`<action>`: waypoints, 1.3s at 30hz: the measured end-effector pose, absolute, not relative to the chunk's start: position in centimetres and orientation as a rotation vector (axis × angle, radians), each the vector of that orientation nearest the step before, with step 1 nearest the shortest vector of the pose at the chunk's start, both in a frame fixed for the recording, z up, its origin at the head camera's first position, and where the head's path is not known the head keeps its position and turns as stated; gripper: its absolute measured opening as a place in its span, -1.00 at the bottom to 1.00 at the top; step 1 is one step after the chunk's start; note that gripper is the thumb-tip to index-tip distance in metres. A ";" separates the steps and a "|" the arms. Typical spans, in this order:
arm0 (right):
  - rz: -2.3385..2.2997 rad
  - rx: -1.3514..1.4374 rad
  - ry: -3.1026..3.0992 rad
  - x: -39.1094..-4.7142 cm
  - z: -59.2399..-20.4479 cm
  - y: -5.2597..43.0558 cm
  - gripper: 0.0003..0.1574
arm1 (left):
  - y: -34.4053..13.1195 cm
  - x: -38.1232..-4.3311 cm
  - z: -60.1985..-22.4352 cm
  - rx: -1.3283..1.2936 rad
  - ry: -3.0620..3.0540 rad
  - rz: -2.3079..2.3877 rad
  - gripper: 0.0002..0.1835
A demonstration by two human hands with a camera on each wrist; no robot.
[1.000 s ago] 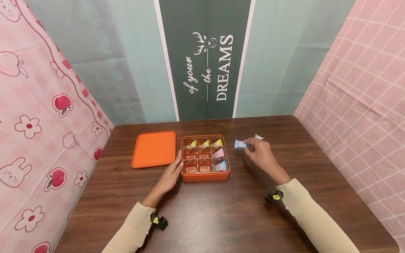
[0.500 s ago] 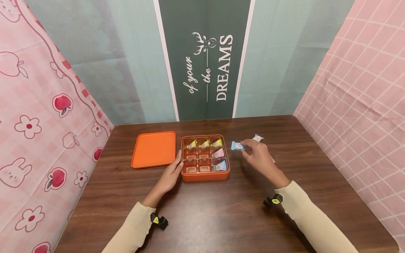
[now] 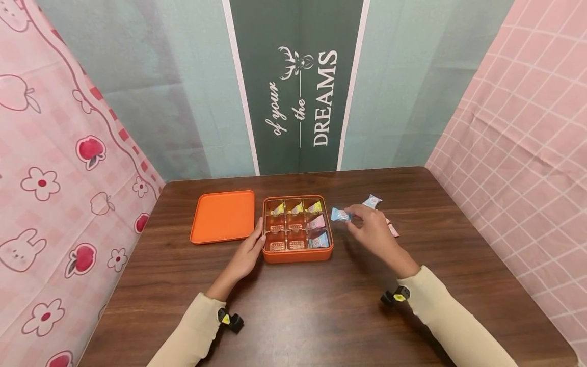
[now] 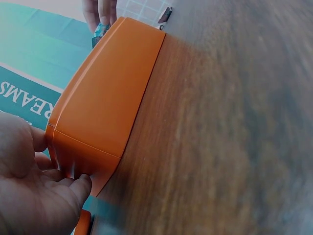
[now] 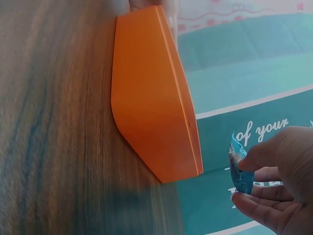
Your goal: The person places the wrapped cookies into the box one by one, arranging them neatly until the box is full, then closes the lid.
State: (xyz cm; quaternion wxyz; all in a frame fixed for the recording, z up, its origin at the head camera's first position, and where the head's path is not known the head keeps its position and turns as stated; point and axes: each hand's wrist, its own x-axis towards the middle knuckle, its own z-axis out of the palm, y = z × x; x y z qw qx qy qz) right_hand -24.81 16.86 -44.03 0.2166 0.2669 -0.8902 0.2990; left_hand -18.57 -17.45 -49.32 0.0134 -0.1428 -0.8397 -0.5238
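An orange box (image 3: 297, 258) with a divided clear tray sits mid-table. Yellow-wrapped candies (image 3: 297, 208) fill its back row; a pink-wrapped candy (image 3: 316, 222) and a blue-wrapped candy (image 3: 319, 240) occupy the right column's middle and front compartments. My left hand (image 3: 244, 257) rests against the box's left side, fingers on the wall, as the left wrist view shows too. Just right of the box, my right hand (image 3: 373, 230) pinches another blue candy (image 3: 340, 214) between thumb and fingers. In the right wrist view, that candy (image 5: 239, 169) is held beside the box's wall.
The orange lid (image 3: 223, 216) lies flat to the left of the box. Beyond my right hand lie a loose pale blue candy (image 3: 372, 201) and a pink wrapper (image 3: 393, 230), partly hidden by the hand. Fabric hangings (image 3: 197, 102) enclose the table (image 3: 293, 316) at back and sides.
My right hand has moved left toward the box with the blue candy, uncovering more of the loose candies behind it. My left hand and the box have stayed put.
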 end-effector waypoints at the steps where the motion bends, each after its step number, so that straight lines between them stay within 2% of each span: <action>1: 0.831 0.746 -2.464 -24.7 -44.0 16.8 -0.63 | -17.5 -18.6 -49.3 -0.446 -2.617 -1.632 -0.41; 39: 0.923 0.874 -2.447 -22.8 -43.0 14.1 -0.65 | -17.4 -18.4 -49.1 -0.421 -2.609 -1.607 -0.42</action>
